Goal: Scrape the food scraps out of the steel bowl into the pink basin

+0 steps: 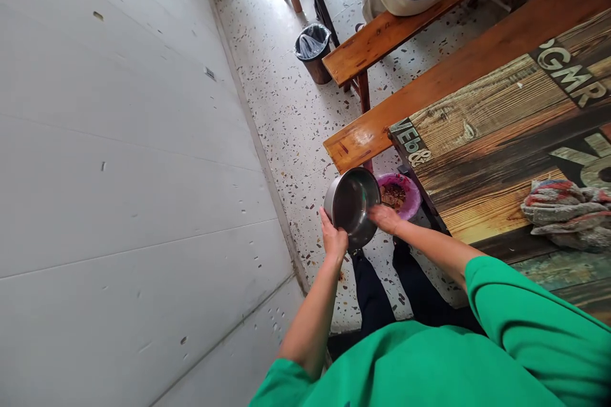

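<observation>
While tipping a steel bowl (351,203) over a pink bin (403,194) beyond the fingers, the left hand (333,240) is gripping its rim and the right hand (384,217) is scraping; emptying seems nearly finished, with righting the bowl likely next.

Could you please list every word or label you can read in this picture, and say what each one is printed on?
"VEb&": pale letters on a dark band at the near corner of the table.
"OGMR": pale letters on a dark band at the table's far right edge; cut off by the frame, perhaps part of a longer word.
Large letters at the right edge, above the rag: cropped, unreadable.
Steel bowl, bin: no text visible.
</observation>
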### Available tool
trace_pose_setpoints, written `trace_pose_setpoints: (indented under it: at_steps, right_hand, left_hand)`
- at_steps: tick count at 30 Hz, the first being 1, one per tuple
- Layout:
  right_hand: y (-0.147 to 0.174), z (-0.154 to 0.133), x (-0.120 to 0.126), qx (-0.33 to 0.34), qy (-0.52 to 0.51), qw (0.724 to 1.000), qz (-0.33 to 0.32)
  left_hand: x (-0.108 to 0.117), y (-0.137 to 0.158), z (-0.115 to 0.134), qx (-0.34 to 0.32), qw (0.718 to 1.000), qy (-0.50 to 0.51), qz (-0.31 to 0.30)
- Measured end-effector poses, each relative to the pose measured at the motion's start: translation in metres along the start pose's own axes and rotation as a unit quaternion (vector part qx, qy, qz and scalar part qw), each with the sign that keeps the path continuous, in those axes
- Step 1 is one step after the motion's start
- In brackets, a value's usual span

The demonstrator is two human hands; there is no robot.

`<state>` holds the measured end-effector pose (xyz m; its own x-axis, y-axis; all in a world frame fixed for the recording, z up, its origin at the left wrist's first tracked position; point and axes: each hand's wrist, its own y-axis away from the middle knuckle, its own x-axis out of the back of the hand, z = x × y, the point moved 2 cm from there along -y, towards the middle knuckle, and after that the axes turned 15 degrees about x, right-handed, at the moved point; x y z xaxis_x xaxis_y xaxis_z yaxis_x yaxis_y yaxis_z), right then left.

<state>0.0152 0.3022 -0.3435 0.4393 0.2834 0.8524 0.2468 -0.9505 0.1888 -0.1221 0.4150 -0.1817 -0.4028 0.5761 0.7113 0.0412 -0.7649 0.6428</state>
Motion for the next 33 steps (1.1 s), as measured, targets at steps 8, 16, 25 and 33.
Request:
trace_pose_setpoints:
  at_steps: [8, 16, 25, 33]
  right_hand:
    - [0.032, 0.003, -0.042, 0.020, 0.046, 0.996, 0.071]
    - [0.033, 0.006, -0.038, -0.251, 0.081, 0.961, 0.082]
    - [0.023, -0.013, -0.013, -0.218, 0.016, 0.976, 0.021]
    - [0.023, -0.070, 0.069, -0.325, 0.048, 0.943, 0.049]
  left_hand:
    - [0.000, 0.004, 0.004, 0.000, 1.000, 0.002, -0.018]
    - [-0.005, 0.001, 0.011, 0.002, 1.000, -0.012, -0.012]
    - [-0.011, -0.001, -0.003, 0.008, 1.000, -0.009, -0.019]
    - [0.006, -0.005, -0.030, 0.059, 0.992, 0.070, -0.082]
